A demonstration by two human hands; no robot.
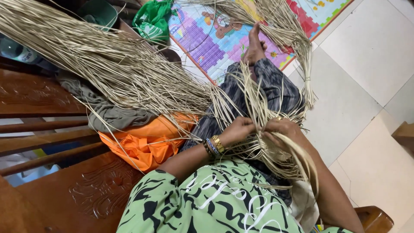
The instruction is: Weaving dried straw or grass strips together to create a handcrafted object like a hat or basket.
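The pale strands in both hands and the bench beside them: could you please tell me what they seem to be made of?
The pale strands look like dried plant fibre, perhaps palm leaf or reed: thin, flat, matte, straw-coloured strips that bend without breaking. The left hand and right hand grip them. The bench seems varnished hardwood: reddish-brown, glossy, with carved patterns.

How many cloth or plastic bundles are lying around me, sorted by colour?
Orange cloth bundle: 1
Grey cloth: 1
Green bag: 1
Total: 3
Both hands, left hand and right hand, grip the pale straw strands.
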